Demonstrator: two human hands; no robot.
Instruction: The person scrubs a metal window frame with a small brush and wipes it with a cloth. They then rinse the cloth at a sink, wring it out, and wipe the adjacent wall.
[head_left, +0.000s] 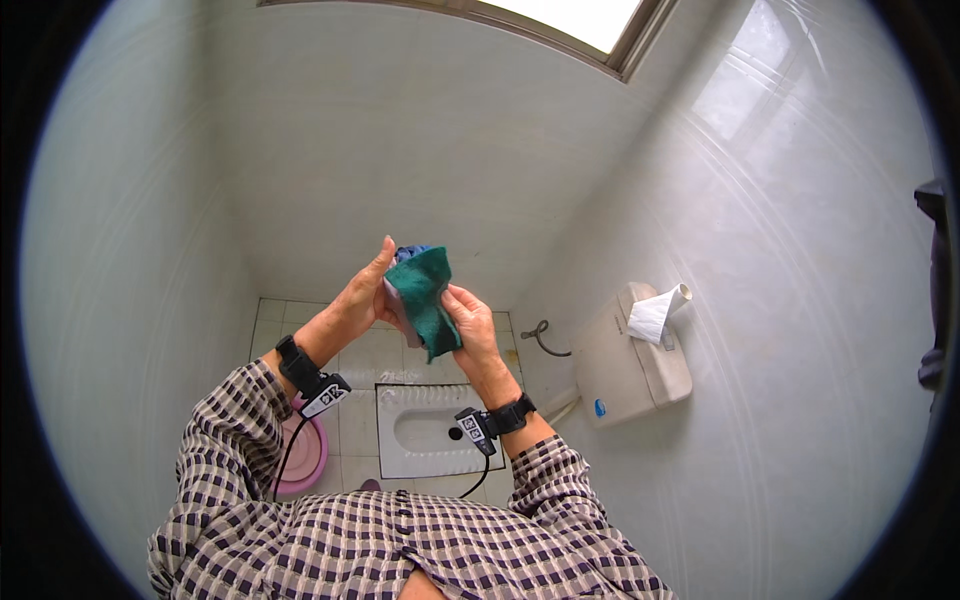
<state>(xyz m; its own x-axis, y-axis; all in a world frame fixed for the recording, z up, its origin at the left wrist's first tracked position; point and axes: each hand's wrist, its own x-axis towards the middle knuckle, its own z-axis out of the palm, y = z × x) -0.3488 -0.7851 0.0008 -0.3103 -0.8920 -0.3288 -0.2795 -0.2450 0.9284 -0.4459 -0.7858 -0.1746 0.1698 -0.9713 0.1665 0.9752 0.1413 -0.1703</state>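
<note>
Both hands are raised in front of me, above the tiled floor, around a small bundle of cloths. A dark green cloth faces me, hanging down with a ragged lower corner. Behind it show a crumpled blue cloth and a strip of pale pinkish cloth. My left hand holds the bundle from the left, thumb pointing up, with its other fingers partly hidden behind the cloth. On the right edge of the green cloth, my right hand grips with thumb and fingers.
Below the hands a white squat toilet is set into the floor tiles. A beige cistern hangs on the right wall, with a toilet paper roll on top. A pink basin stands at lower left. A dark object edges in far right.
</note>
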